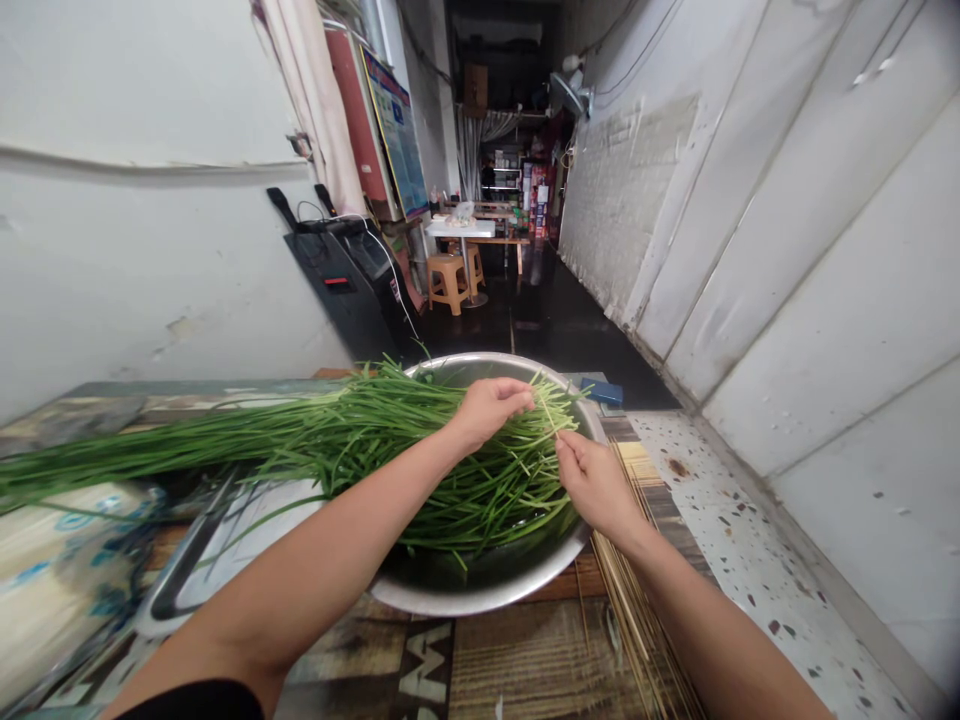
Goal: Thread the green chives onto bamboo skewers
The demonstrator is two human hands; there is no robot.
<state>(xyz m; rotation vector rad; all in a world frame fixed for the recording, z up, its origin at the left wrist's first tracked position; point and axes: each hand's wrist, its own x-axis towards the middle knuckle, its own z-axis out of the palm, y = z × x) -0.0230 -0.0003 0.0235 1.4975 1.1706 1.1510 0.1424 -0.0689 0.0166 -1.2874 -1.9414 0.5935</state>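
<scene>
A large heap of garlic chives fills a round metal basin, its long leaves trailing over the left rim. Above the basin, my left hand is closed, pinching pale chive ends between thumb and fingers. My right hand is closed at the basin's right rim. From its fingertips a thin, pale bamboo skewer points up and left toward the chive ends by my left hand. How far the skewer reaches into the chives is hard to make out.
Loose bamboo skewers lie right of the basin on the wood-patterned table. At left are a metal tray and a plastic-wrapped pale package. A blue box sits behind the basin. Stools and a white table stand farther back.
</scene>
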